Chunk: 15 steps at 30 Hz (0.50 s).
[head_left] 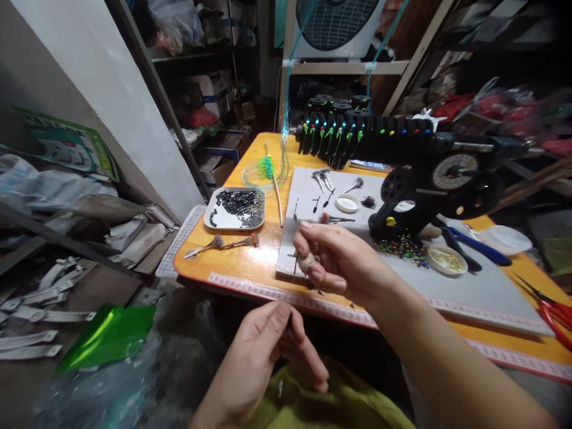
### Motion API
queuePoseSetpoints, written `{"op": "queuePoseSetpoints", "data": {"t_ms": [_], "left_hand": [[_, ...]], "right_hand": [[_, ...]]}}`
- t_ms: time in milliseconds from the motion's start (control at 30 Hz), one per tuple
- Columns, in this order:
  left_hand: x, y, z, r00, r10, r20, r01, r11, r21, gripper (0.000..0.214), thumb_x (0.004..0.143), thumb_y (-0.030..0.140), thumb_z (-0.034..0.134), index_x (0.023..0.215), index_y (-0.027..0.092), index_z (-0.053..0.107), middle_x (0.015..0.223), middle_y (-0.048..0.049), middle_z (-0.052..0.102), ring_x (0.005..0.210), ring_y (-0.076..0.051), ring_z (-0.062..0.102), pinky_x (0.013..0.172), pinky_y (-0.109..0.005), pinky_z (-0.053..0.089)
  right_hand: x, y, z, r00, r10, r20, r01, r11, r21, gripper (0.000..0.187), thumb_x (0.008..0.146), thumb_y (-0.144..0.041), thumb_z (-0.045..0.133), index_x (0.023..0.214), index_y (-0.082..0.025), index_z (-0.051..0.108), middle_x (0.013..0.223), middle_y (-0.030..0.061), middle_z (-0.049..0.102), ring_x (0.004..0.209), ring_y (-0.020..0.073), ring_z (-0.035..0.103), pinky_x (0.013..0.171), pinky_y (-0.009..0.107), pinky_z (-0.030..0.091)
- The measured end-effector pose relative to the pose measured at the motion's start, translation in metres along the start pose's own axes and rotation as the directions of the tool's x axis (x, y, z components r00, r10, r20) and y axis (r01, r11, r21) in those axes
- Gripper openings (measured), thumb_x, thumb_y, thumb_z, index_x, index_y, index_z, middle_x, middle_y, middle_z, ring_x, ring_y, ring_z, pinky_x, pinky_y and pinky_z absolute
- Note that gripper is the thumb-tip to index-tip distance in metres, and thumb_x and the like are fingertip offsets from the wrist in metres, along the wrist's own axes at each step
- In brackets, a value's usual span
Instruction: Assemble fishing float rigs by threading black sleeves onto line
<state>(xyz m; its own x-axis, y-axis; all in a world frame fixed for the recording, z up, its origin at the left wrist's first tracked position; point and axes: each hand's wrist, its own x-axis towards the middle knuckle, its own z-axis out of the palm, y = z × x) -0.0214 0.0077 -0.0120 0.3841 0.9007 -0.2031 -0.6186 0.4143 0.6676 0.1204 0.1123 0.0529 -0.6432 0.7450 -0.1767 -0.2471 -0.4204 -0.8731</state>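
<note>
My left hand (268,345) is low in front of the table edge, thumb and forefinger pinched on a small dark piece (289,322) whose kind I cannot make out. Above and to its right, my right hand (335,256) has its fingers curled over the front of the white board (288,238). From these fingers a thin dark rod (295,266) sticks out beside a beige-grey lump (305,262), partly hidden. Beyond the right hand lie an orange-banded bristly piece (330,218), several small dark pins (316,205) and a shallow white dish (347,203).
A white tray (208,219) of small black and grey parts stands at left. A black machine (375,143) with coloured dots rises at right, near loose coloured beads (404,249), a dish of gold bits (447,260), blue-handled pliers (480,245) and red-handled scissors (554,319). A fan (337,24) is behind.
</note>
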Motion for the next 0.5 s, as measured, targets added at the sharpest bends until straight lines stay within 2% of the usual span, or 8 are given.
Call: {"op": "queuePoseSetpoints", "data": {"t_ms": [233,500], "left_hand": [[-0.017,-0.010,-0.007,0.998,-0.066,0.001,0.066,0.997,-0.041,0.036,0.099,0.044,0.054,0.078,0.015,0.059,0.065,-0.0108,0.080,0.053,-0.018,0.075,0.051,-0.020,0.053],[-0.024,-0.016,-0.011,0.995,-0.097,0.024,0.099,0.991,-0.094,0.036,0.100,0.043,0.054,0.078,0.015,0.059,0.064,-0.0096,0.080,0.053,-0.018,0.076,0.052,-0.020,0.053]], "right_hand": [[-0.002,0.002,-0.003,0.999,0.005,-0.039,-0.004,1.000,0.031,0.033,0.083,-0.043,0.071,0.068,-0.015,0.059,0.042,-0.0031,0.057,0.027,0.0004,0.028,0.029,0.009,0.019],[-0.003,0.002,-0.004,0.999,0.004,-0.043,-0.002,0.999,0.041,0.033,0.080,-0.042,0.075,0.067,-0.016,0.059,0.041,-0.0046,0.053,0.028,-0.0001,0.024,0.030,0.009,0.018]]}}
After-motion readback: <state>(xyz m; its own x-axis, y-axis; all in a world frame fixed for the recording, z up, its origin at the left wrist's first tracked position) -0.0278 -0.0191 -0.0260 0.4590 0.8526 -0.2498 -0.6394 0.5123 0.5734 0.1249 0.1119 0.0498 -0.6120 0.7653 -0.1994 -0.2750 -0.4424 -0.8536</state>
